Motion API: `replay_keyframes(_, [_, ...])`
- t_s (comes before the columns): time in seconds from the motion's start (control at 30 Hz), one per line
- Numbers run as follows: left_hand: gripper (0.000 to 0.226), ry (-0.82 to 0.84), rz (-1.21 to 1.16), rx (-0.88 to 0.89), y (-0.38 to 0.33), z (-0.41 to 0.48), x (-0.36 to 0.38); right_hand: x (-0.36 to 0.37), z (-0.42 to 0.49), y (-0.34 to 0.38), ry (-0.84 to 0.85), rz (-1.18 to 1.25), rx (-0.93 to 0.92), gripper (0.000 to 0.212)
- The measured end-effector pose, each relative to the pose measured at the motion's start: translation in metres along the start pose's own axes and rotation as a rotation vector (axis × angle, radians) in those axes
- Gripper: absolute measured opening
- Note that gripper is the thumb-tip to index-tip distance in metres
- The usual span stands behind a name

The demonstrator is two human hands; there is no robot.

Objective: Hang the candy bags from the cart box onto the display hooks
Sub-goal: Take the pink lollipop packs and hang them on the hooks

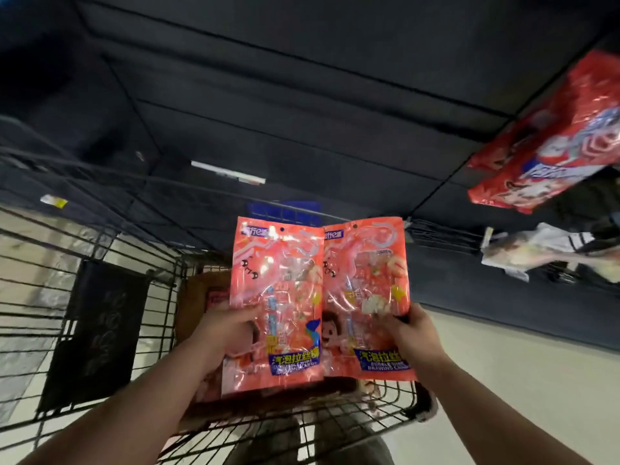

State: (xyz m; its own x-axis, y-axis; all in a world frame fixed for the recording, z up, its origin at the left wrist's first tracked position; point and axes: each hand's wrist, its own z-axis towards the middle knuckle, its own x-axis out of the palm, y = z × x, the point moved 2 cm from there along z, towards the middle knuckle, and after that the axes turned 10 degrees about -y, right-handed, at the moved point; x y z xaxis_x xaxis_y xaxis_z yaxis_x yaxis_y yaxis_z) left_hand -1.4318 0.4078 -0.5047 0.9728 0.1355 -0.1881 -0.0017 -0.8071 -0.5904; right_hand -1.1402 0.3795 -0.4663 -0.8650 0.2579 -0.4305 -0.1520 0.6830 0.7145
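Two pink-orange candy bags are held upright side by side over the cart. My left hand (231,333) grips the left candy bag (278,280) by its left edge. My right hand (414,337) grips the right candy bag (365,280) by its right edge. Each bag has a small hang hole near its top. Below them the brown cardboard box (196,307) sits in the wire cart (161,297), with more pink bags partly hidden inside. A red candy bag (550,139) hangs at the upper right from the dark display wall (302,95).
A dark panel (97,333) hangs on the cart's left side. Pale packets (543,253) hang on wire hooks at the right. A blue label (285,213) shows behind the bags. A white price strip (228,172) sits on the dark wall. Light floor lies to the right.
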Motion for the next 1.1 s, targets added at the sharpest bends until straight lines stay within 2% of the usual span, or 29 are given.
replay_keyframes(0.03, [0.034,0.005,0.008,0.015,-0.006,-0.006,0.006,-0.009,-0.004,0.001,-0.016,0.023,0.0,0.016])
replay_keyframes(0.1, [0.005,0.044,0.023,0.034,-0.016,-0.018,0.021,-0.027,-0.011,0.001,-0.047,0.06,-0.002,0.016])
replay_keyframes(0.17, [0.021,0.082,0.044,0.061,-0.022,-0.025,0.035,-0.047,-0.018,0.0,-0.087,0.099,-0.006,0.016])
replay_keyframes(0.3, [0.018,0.156,0.071,0.149,-0.035,-0.05,0.069,-0.09,-0.034,-0.006,-0.183,0.172,-0.015,0.015])
replay_keyframes(0.4, [0.034,0.156,0.081,0.225,-0.038,-0.066,0.104,-0.13,-0.046,-0.018,-0.246,0.243,-0.031,0.014])
replay_keyframes(0.73, [0.016,0.311,0.183,0.364,-0.005,-0.176,0.246,-0.293,-0.088,-0.102,-0.425,0.426,-0.05,0.014])
replay_keyframes(0.9, [0.022,0.354,0.224,0.424,0.03,-0.25,0.321,-0.381,-0.112,-0.158,-0.51,0.499,-0.021,0.013])
replay_keyframes(1.1, [0.019,0.465,0.221,0.426,0.062,-0.318,0.396,-0.473,-0.139,-0.201,-0.593,0.566,-0.027,0.009])
